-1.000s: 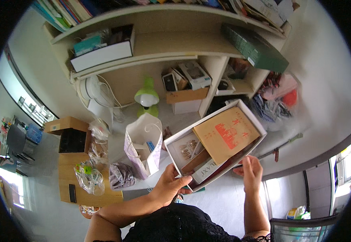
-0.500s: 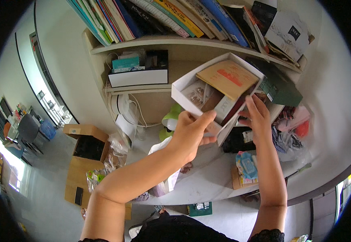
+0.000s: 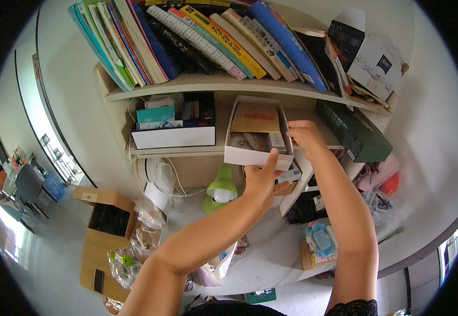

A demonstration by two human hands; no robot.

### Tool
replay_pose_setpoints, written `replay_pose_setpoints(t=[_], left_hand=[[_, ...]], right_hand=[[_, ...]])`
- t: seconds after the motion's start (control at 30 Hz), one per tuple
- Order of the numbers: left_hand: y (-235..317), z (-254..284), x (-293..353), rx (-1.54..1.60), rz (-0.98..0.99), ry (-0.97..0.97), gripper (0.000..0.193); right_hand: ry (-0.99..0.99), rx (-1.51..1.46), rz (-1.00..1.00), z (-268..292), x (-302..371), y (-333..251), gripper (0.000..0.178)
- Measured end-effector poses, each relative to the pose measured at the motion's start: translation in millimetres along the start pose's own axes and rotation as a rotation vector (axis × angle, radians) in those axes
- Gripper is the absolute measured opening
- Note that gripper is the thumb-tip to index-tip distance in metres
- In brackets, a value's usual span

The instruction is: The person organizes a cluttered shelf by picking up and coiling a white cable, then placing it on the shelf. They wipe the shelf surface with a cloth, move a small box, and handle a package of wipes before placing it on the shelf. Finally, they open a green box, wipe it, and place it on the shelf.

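Note:
A white open box (image 3: 255,157) is at the middle shelf, its far part inside the shelf opening and its near end over the front edge. Inside lie a brown envelope (image 3: 254,118) with a red print, a small pale carton (image 3: 277,141) and small items in clear plastic. My left hand (image 3: 262,181) grips the near end, thumb up against the front wall and fingers underneath. At the right wall, my right hand (image 3: 306,138) holds the side near its rim with bent fingers; part of its grip is hidden.
Left on the same shelf stands a white-fronted box (image 3: 173,138) of small packs; a dark green box (image 3: 358,134) is at the right. Books (image 3: 208,45) lean above. Below are a green lamp (image 3: 221,189), a wipes pack (image 3: 321,239) and an open cardboard box (image 3: 108,213).
The white box has gone from tilted in front of the shelf to nearly level and partly in it, carried by both hands. My view has shifted slightly.

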State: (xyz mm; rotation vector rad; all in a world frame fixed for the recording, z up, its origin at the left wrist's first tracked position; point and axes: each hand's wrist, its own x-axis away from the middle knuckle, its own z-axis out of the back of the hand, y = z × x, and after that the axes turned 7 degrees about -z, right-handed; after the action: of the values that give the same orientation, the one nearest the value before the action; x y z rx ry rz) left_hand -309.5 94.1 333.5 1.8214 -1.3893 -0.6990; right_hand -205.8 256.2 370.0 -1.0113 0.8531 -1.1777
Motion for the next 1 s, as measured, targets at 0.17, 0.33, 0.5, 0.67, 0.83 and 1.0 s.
replay_pose_setpoints(t=[0.17,0.33,0.5,0.67,0.83,1.0], left_hand=[[11.8,13.2,-9.4,-0.072,0.150,-0.059,0.054],[14.0,38.5,-14.9,-0.116,0.148,-0.090,0.053],[14.3,46.5,-17.0,-0.114,0.164,-0.113,0.050],[12.2,46.1,-20.0,-0.153,0.127,-0.105,0.049],[14.8,50.8,-18.6,-0.180,0.157,-0.142,0.045],[22.0,125.7,31.3,-0.898,-0.448,-0.240,0.036]], right_hand=[[0.035,0.030,0.083,-15.1,-38.1,6.4,0.036],[0.035,0.042,0.128,-45.7,-37.4,-1.1,0.032],[-0.083,-0.065,0.098,-41.2,-29.2,-5.5,0.038],[-0.123,-0.035,0.106,-31.9,-8.4,-8.4,0.040],[-0.115,-0.126,0.187,-25.5,16.8,-7.7,0.052],[0.273,-0.183,0.548,-35.8,134.2,46.6,0.033]])
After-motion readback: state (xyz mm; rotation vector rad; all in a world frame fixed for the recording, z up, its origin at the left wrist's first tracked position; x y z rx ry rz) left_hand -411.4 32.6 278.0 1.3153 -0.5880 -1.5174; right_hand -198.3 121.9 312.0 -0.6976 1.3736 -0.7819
